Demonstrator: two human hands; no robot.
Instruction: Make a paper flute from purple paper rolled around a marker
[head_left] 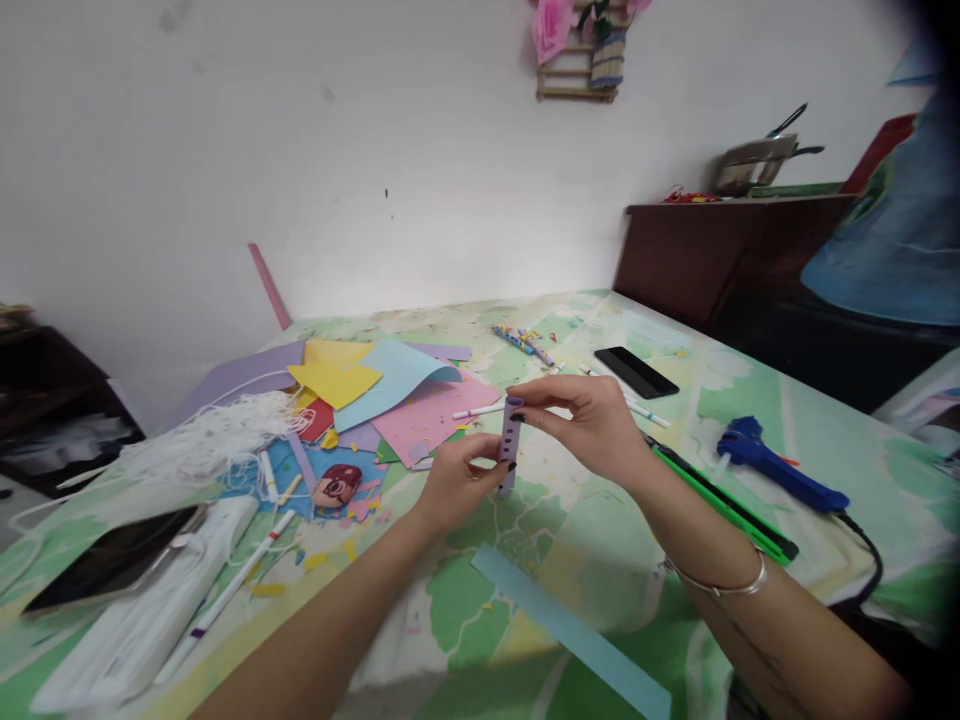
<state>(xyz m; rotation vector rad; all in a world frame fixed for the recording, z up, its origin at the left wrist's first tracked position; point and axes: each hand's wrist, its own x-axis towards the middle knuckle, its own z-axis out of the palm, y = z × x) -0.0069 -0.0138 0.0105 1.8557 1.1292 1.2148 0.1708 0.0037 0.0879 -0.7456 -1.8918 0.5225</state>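
Between my hands stands a narrow purple paper strip (511, 438) with a row of small dark slots or marks, held upright above the table. My right hand (581, 418) pinches its top end between thumb and fingertips. Lower down, my left hand (461, 478) grips the same strip between thumb and fingers. A light blue paper strip (570, 630) lies flat on the cloth below my hands. Behind my left hand are sheets of pink paper (427, 410), light blue paper (394, 375) and yellow paper (337, 370).
A blue glue gun (784, 465) and a green-edged black tool (720, 500) lie right. A black phone (636, 371) is farther back. At left are white string (217, 440), a tablet-like device (112, 555), markers (232, 590), a small maroon case (337, 487) and paper scraps.
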